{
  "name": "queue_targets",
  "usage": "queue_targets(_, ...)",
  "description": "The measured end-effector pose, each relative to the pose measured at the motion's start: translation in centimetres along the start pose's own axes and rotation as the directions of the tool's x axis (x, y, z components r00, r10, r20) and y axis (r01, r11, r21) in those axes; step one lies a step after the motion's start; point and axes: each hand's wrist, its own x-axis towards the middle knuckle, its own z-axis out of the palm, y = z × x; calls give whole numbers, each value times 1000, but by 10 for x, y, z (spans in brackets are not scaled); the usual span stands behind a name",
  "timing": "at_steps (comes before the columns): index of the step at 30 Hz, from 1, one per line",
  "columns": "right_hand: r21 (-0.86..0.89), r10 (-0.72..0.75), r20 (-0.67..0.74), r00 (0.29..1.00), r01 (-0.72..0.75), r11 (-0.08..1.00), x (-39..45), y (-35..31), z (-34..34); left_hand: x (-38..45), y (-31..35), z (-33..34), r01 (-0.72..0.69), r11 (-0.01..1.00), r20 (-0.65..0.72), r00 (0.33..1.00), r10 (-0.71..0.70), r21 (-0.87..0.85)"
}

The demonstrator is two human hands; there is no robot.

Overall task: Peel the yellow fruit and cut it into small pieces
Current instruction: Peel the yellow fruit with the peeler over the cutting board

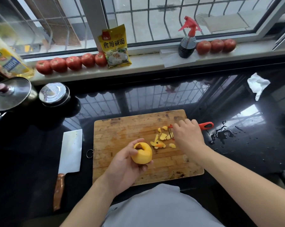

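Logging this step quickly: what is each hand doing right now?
Left hand: holds the peeled yellow fruit above the cutting board.
Right hand: rests on the red peeler on the board; grip cannot be told.

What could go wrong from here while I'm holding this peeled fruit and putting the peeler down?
The yellow fruit looks peeled and wet, so it may slip from the left hand. The right hand rests on the peeler, close to its blade. Peel scraps clutter the cutting board and could make cutting unsteady. The cleaver lies off the board, so reaching for it needs care.
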Motion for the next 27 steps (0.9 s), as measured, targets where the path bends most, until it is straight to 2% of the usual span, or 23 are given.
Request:
queue_targets(2, 17, -15, -151, 988, 18, 1000, -5, -4, -11, 3, -2, -2, -39, 997, -30, 999, 41, 68)
queue_targets(3, 83, -43, -246, 968, 65, 994, -8, -7, -18, 4, -4, -3, -58, 994, -44, 997, 63, 97)
queue_targets(6, 326, -145, -484, 863, 331, 886, -26, -14, -43, 5, -6, -3, -109, 986, -93, 988, 121, 125)
queue_targets(9, 309, -281, -526, 803, 488, 816, -39, -30, -60, 5, -5, 2, -160, 980, -93, 981, 172, 120)
queue_targets(17, 249, -273, -608, 746, 505, 826, -36, -39, -54, 3, -4, 10, -169, 973, -98, 978, 185, 156)
queue_targets(19, 202, -248, -585, 772, 436, 877, -24, -29, -43, 2, -4, 7, -152, 976, -111, 979, 170, 157)
queue_targets(23, 124, -141, -409, 902, 208, 970, 2, -7, -20, -4, -5, 9, -135, 983, -103, 984, 148, 127)
queue_targets(27, 15, -83, -284, 955, 91, 996, 8, -3, -14, -4, -8, 7, -160, 977, -83, 982, 172, 141)
